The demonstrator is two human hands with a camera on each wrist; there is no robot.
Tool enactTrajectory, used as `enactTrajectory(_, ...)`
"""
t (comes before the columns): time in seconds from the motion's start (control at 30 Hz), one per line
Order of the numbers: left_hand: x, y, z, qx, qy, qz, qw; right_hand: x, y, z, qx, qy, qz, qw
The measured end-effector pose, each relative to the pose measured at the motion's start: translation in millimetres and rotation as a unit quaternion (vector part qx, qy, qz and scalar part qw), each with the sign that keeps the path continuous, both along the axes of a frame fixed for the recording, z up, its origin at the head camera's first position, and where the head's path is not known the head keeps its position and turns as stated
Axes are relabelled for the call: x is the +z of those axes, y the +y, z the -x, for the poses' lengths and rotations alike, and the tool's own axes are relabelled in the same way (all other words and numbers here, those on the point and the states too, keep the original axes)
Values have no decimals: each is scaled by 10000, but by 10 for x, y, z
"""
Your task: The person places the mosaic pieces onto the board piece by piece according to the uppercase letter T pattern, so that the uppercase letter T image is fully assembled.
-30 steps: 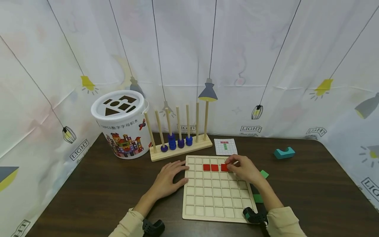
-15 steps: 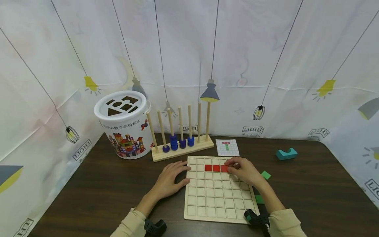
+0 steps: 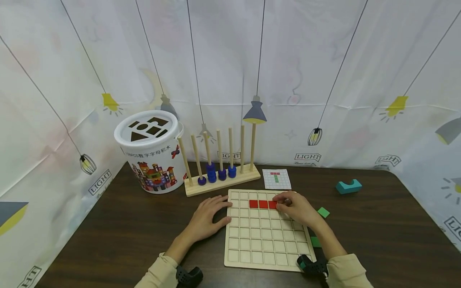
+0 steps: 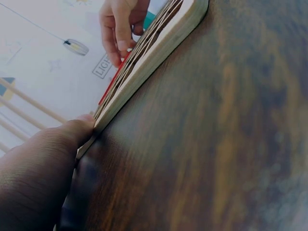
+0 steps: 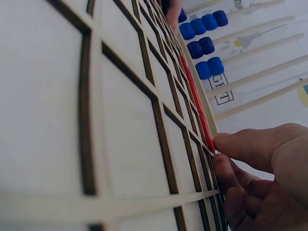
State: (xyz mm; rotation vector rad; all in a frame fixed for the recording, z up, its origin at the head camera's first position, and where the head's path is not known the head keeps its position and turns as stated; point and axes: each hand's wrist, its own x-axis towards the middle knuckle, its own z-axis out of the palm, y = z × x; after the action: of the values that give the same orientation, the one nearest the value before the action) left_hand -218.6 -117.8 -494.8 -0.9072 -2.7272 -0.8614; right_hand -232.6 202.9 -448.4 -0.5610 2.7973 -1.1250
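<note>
R hand curled, thumb & fingertip pinching the end red tile on the grid board btwn both hands, w/ two more red tiles in line twd the L hand, which is loosely spread at the board's edge, gripping nothing. Dk brown table under both hands, lamp-print curtain beyond. Past L hand: white bucket & peg rack w/ blue beads; past R hand: pattern card, teal block farther R, green tiles by R forearm, R wrist cam blocking a board corner.
</note>
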Motion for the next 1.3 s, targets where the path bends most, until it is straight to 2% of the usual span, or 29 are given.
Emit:
enactTrajectory(0.4,-4,16,3,4,9,-19,10000,17,9,-11,-64,-80,56,9999)
enactTrajectory(0.6,14,14,-1,12,45,30,10000,8,14,-43,-21,67,159,9998)
enactTrajectory(0.77,22,12,14,13,44,88,10000,-8,27,-28,-106,-90,240,9996)
enactTrajectory(0.97,27,-6,8,48,-46,15,10000,0,19,-27,71,-115,309,9994)
enactTrajectory(1.17,11,-1,7,41,-24,19,10000,39,37,-66,49,-227,557,9982)
enactTrajectory(1.3,1,4,-2,58,-27,27,10000,37,45,-74,-1,-174,466,9988)
